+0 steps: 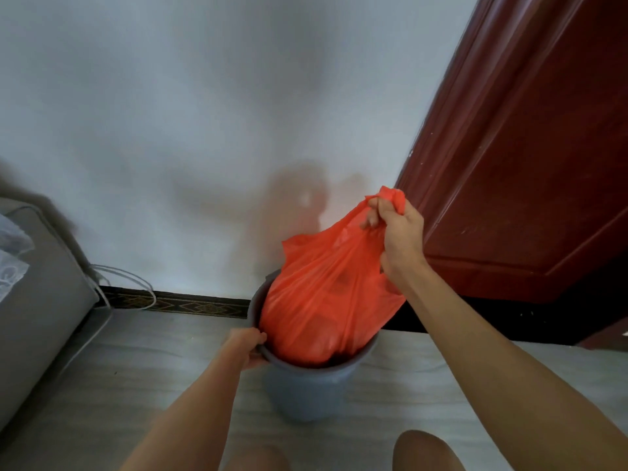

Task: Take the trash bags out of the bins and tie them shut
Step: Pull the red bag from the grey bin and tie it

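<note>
A full orange-red trash bag [326, 297] stands partly lifted out of a grey round bin [306, 389] on the floor by the wall. My right hand [396, 232] grips the bunched top of the bag, up and to the right of the bin. My left hand [246, 346] holds the bin's near left rim, thumb over the edge. The lower part of the bag is still inside the bin and hidden by its wall.
A dark red wooden door [530, 158] stands to the right of the bin. A grey sofa [37, 300] sits at the left, with white cables [125, 283] along the patterned skirting. White wall behind. My knees show at the bottom edge.
</note>
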Demonstrator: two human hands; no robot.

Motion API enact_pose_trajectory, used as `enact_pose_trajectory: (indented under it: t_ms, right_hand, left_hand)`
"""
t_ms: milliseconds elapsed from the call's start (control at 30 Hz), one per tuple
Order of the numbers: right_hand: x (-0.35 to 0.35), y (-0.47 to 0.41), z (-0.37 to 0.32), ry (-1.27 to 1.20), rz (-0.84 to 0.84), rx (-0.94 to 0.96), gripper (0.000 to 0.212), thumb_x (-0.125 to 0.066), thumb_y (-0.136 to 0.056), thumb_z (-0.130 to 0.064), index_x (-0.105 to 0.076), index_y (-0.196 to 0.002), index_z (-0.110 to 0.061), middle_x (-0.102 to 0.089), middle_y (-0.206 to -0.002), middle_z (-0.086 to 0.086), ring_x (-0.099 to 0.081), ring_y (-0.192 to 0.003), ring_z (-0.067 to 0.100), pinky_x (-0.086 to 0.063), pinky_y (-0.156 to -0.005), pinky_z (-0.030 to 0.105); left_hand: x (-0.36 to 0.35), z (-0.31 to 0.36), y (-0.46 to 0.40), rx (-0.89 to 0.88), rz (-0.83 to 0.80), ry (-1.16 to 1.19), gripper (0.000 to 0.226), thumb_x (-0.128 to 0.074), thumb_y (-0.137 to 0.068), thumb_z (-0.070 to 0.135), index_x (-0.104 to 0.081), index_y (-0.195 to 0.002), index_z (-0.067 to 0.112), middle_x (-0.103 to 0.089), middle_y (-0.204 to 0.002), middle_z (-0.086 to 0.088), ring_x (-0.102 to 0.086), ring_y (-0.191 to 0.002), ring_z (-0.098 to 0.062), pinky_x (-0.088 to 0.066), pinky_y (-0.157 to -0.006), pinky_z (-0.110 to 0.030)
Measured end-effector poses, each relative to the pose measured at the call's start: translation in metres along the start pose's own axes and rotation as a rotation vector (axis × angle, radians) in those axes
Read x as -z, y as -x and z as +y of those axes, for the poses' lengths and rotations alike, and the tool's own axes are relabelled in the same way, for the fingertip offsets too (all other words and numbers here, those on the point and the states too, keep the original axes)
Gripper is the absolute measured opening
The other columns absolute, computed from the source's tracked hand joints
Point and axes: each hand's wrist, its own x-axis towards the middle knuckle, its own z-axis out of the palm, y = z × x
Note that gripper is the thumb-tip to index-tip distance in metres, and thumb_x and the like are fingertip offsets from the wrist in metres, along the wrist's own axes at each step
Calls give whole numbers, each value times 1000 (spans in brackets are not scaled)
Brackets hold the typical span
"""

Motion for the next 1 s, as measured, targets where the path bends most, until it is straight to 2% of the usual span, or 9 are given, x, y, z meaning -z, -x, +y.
enact_pose_trajectory:
  t_ms: [67, 200, 267, 400, 533, 700, 867, 933, 1000]
  right_hand:
    - [5, -6, -11, -11, 10, 28, 32, -39, -95, 0, -57, -70, -8, -45, -36, -8, -44, -40, 6, -42, -47, 19]
    - [3, -20, -46, -94, -37, 105, 30, -36, -95, 1, -53, -71, -5, -46, -36, -8, -47, -37, 7, -42, -43, 17]
    - [1, -24, -58, -118, -53, 112, 30, -36, -95, 0, -53, -71, -5, -46, -37, -7, -46, -39, 9, -41, -46, 20]
    - [6, -32, -78, -178, -77, 122, 30, -35, -95, 1, -52, -71, -5, -46, -37, -6, -46, -39, 10, -40, -43, 18]
    - [15, -36, -97, -231, -61, 109, 28, -36, -95, 0, -50, -72, -6, -46, -38, -4, -45, -41, 13, -41, -43, 19]
    - [27, -38, -99, -203, -19, 126, 27, -37, -93, 2, -51, -71, -7, -50, -40, -3, -44, -50, 20, -41, -53, 25]
    - [39, -28, -71, -170, 23, 71, 29, -37, -93, 2, -52, -70, -7, -52, -38, -4, -50, -42, 13, -43, -54, 27]
    - [43, -24, -62, -175, 35, 49, 29, -36, -93, 3, -51, -70, -6, -52, -37, -3, -50, -40, 12, -44, -50, 25]
    - [43, -22, -60, -193, 33, 40, 28, -36, -93, 4, -50, -71, -6, -52, -36, -3, -50, -38, 11, -46, -48, 22]
  left_hand:
    - [-8, -3, 1, -3, 4, 19, 35, -47, -92, 0, -42, -126, -8, -52, -108, -22, -50, -115, -40, -48, -83, -47]
    - [-14, 4, 8, -1, -3, -17, 37, -48, -93, 7, -43, -128, -4, -49, -112, -17, -49, -101, -34, -42, -92, -55]
    - [-17, 18, 15, -36, 36, -143, 42, -50, -93, 15, -40, -132, 2, -50, -126, -17, -50, -113, -35, -36, -97, -55]
    - [-24, 56, 25, -290, 163, -346, 69, -56, -90, 16, -17, -143, -5, -34, -146, -23, -38, -133, -34, -31, -107, -37]
    - [-28, 72, 40, -457, 200, -533, 71, -60, -86, 29, -26, -143, 6, -40, -144, -21, -40, -132, -33, -34, -110, -36]
    - [-40, 42, 43, -550, -49, -672, 43, -38, -97, 20, -39, -138, 5, -47, -140, -16, -46, -128, -24, -34, -107, -29]
    - [-42, 25, 44, -714, 92, -847, 33, -49, -90, 20, -54, -119, 5, -62, -118, -19, -54, -115, -32, -42, -93, -31]
    - [-47, 24, 52, -783, 101, -804, 41, -51, -90, 28, -51, -126, 8, -59, -122, -19, -53, -117, -32, -41, -99, -31]
    - [-53, 21, 61, -805, 81, -818, 62, -54, -88, 41, -36, -139, 11, -47, -136, -17, -46, -126, -29, -35, -107, -31]
